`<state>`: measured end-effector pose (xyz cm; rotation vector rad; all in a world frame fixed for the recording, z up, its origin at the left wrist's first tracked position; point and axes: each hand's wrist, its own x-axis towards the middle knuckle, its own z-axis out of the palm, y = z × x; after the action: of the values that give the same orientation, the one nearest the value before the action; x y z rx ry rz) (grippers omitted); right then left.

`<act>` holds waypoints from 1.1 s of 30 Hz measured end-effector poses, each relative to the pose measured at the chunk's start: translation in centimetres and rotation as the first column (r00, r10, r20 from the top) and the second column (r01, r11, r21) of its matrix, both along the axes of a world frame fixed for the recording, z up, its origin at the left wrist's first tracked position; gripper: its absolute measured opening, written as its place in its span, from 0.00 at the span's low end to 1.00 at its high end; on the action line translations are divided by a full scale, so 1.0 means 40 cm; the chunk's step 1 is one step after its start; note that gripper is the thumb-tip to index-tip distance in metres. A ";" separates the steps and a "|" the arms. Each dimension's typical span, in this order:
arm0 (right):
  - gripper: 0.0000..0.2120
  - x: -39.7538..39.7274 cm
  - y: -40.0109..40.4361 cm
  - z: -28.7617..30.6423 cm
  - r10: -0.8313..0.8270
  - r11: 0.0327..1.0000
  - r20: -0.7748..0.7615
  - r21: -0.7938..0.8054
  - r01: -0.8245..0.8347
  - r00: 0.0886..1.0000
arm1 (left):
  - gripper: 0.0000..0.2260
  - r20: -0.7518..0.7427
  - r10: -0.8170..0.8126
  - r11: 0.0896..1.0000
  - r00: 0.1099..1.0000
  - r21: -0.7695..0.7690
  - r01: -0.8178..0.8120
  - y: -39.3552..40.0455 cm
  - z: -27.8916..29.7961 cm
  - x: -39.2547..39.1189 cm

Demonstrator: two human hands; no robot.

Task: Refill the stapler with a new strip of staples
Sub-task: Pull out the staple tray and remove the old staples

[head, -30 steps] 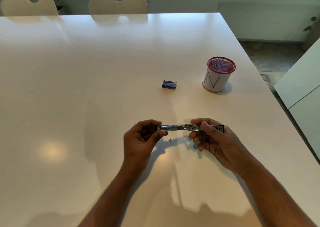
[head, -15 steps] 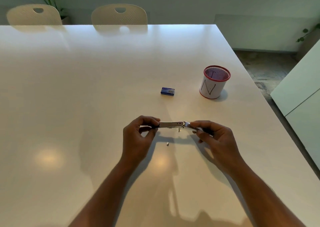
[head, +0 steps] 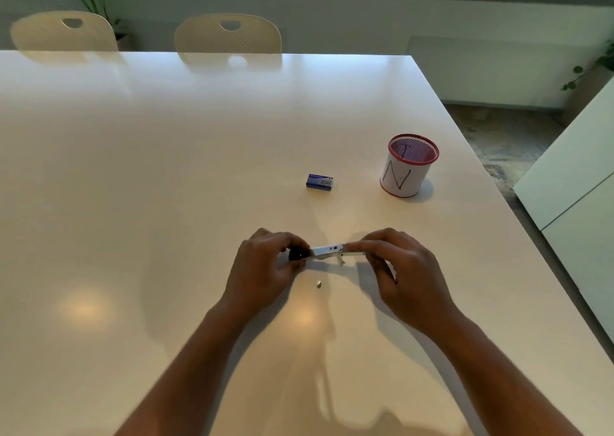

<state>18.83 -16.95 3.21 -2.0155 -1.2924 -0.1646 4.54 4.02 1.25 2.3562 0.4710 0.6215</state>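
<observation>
I hold a slim metal stapler level just above the white table, spread out nearly flat. My left hand pinches its black left end. My right hand grips the right end, which its fingers hide. A small blue box of staples lies farther back on the table, apart from both hands. Below the stapler, a tiny loose metal bit rests on the table.
A red-rimmed mesh cup wrapped in white paper marked "N" stands at the right, near the table's right edge. Two cream chairs stand at the far side. White cabinets are off to the right.
The stapler has turned in my hands, its side now facing me with the black end showing at the left. The view has tilted up, so more of the chairs and window shows.
</observation>
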 end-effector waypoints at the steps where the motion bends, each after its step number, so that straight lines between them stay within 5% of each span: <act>1: 0.16 -0.001 0.004 0.002 0.005 1.000 0.012 -0.023 -0.005 1.000 | 0.11 -0.011 0.012 1.000 1.000 0.010 -0.012 0.003 -0.001 0.000; 8: 0.16 -0.002 0.024 0.004 0.012 0.999 -0.006 -0.038 -0.012 1.000 | 0.10 -0.015 0.000 0.993 1.000 0.118 0.002 0.019 0.010 -0.015; 13: 0.14 -0.001 0.033 0.013 -0.027 0.997 -0.088 0.073 0.033 0.996 | 0.13 0.215 0.001 0.995 0.977 0.097 -0.022 0.048 0.021 -0.017; 17: 0.14 -0.008 0.042 0.021 -0.059 0.991 -0.339 0.094 0.096 0.939 | 0.17 0.294 0.019 0.996 0.956 -0.093 0.008 0.048 0.030 -0.019; 22: 0.16 -0.013 0.049 0.017 -0.020 0.987 -0.666 0.104 0.119 0.746 | 0.12 0.362 0.090 0.931 0.928 -0.361 0.050 0.034 0.058 -0.012; 27: 0.16 -0.011 0.046 0.001 -0.035 0.983 -0.743 0.095 0.158 0.668 | 0.06 0.281 -0.036 0.926 0.959 -0.350 0.137 0.008 0.072 -0.006; 33: 0.11 -0.009 0.034 -0.013 -0.027 0.993 -0.699 0.063 0.100 0.715 | 0.04 0.288 0.099 0.852 0.953 -0.519 0.068 0.001 0.065 0.002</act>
<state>18.46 -15.58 2.69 -1.7625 -0.7022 0.4682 4.63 4.07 3.85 1.7018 0.4504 0.7415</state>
